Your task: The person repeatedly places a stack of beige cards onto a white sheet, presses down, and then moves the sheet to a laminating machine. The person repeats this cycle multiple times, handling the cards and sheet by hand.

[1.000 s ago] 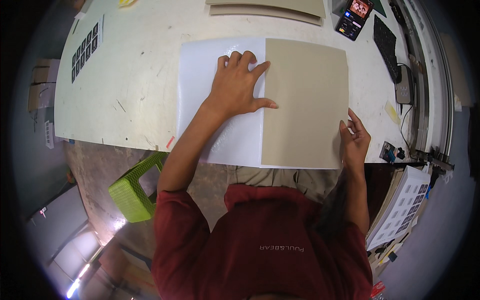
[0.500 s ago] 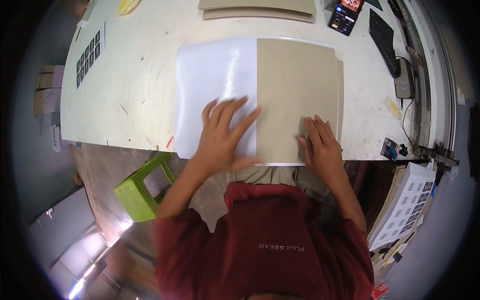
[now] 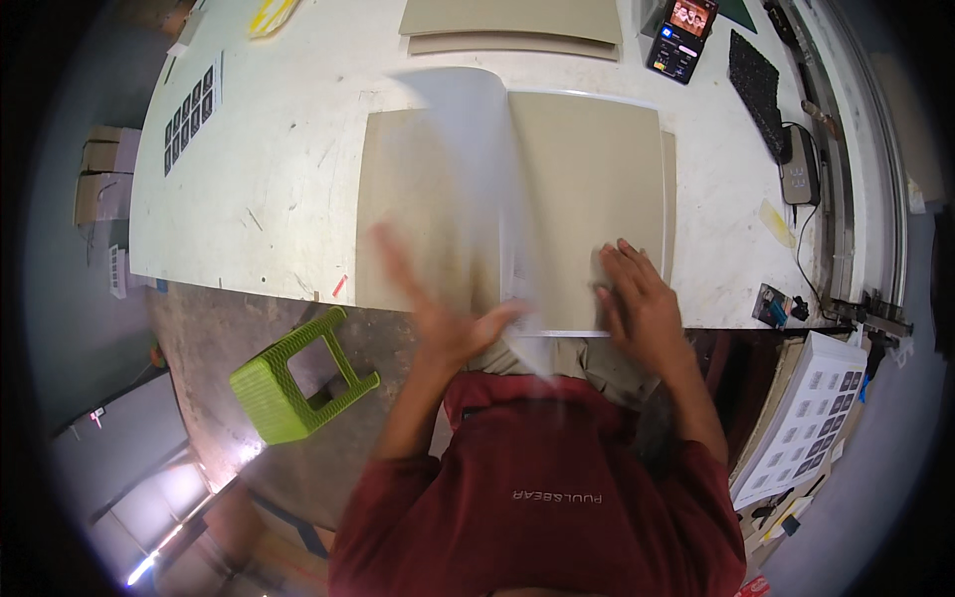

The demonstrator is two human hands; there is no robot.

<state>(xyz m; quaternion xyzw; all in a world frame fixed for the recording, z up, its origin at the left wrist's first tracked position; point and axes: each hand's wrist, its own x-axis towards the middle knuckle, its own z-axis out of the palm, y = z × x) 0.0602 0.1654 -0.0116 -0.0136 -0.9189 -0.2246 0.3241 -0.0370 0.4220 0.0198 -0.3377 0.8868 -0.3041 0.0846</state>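
A glossy white sheet (image 3: 477, 129), blurred by motion, stands lifted and curled near the middle of the tan cardboard. It leans over from the right-hand board (image 3: 587, 179), whose white margin shows along its top and bottom edges. Another tan board (image 3: 398, 179) lies flat on the left. My left hand (image 3: 443, 323) is at the lower part of the sheet, its smeared fingers stretched up over the left board and its thumb apart, overlapping the sheet's edge. Flat on the right board's lower right rests my right hand (image 3: 642, 303), fingers extended.
More tan boards (image 3: 512, 30) lie at the table's far side. A phone (image 3: 682, 40), a black textured strip (image 3: 756, 95) and a small digital device (image 3: 799, 164) line the right. A metal rail (image 3: 856, 149) borders that side. A green stool (image 3: 293, 383) stands at lower left.
The white sheet, flat on the left before, has been raised and swung toward the right, uncovering the left board. My left hand has moved down. My right hand stays almost in place.
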